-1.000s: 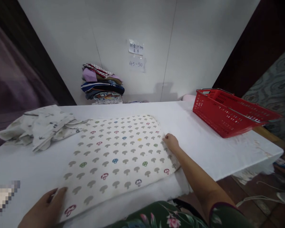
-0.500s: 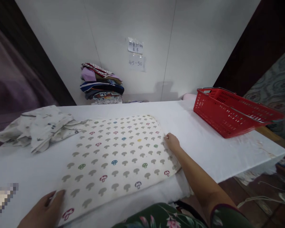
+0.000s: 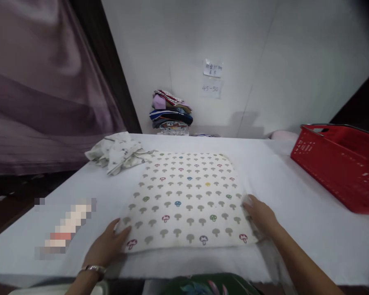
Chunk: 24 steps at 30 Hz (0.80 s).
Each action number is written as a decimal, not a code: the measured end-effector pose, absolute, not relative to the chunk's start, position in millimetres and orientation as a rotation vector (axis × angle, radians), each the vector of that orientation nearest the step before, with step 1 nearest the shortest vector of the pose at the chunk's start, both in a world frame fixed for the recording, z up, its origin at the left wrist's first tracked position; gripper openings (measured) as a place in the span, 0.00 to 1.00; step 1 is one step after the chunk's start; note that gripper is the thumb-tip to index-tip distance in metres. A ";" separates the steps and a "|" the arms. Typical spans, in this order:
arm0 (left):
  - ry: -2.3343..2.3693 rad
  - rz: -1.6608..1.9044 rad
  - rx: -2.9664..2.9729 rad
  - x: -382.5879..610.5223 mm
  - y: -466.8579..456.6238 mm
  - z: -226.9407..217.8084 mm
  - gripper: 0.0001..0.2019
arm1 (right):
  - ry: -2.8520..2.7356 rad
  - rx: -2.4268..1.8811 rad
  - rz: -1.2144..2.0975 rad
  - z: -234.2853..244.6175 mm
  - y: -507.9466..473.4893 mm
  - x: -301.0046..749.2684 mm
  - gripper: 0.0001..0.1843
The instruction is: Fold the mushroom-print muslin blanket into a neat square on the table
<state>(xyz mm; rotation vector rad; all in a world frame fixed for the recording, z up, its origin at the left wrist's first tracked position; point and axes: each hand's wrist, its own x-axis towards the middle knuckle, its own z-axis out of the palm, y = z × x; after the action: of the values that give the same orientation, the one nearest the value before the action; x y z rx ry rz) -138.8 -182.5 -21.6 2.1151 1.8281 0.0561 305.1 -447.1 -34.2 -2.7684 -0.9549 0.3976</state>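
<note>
- Head view, the cloth: the mushroom-print cloth lies flat mid-table, between the two hands, with the white table bare to its right.
- Head view, left hand: the left hand is at the near left corner, thumb and forefinger spread with a gap between them; the other fingers are mostly hidden.
- Head view, right hand: the right hand is at the right edge, fingers close together; I cannot tell whether they pinch the hem.
- Head view, around it: a crumpled cloth sits by the far left corner, a red basket well to the right.
- Handling: it looks light, soft and limp, unlikely to break but quick to wrinkle; corners and side edges seem the best holds.
</note>
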 end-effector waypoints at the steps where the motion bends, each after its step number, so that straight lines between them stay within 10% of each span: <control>1: 1.809 0.055 2.053 -142.2 -185.5 -21.1 0.33 | -0.934 -2.773 0.425 -37.9 -458.5 299.1 0.31; 24: 1.649 0.536 1.519 -162.9 -209.4 -25.0 0.35 | -0.498 -2.395 0.437 -55.7 -515.7 261.9 0.40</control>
<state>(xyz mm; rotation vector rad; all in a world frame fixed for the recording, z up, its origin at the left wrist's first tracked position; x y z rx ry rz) -162.9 -209.4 -25.0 1.5191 1.6489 0.5363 261.9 -515.7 -55.7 -2.3950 -0.4975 0.4367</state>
